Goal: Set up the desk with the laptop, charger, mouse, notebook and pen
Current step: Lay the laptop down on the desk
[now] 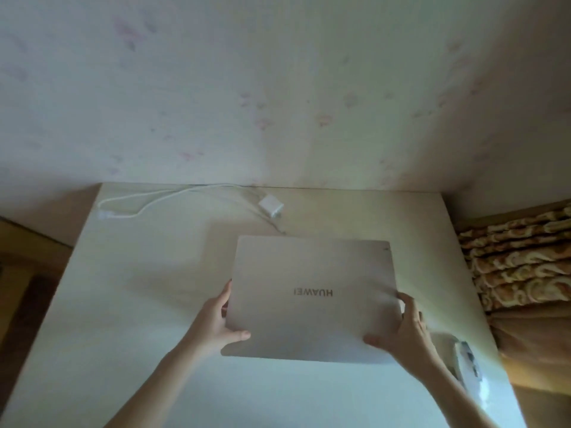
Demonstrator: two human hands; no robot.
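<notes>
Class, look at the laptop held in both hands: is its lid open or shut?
Shut. The laptop shows only its flat outer lid with the logo; no screen or keyboard is visible.

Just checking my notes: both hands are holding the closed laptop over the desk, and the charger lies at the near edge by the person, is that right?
Not quite: the head view shows the charger at the far edge by the wall.
</notes>
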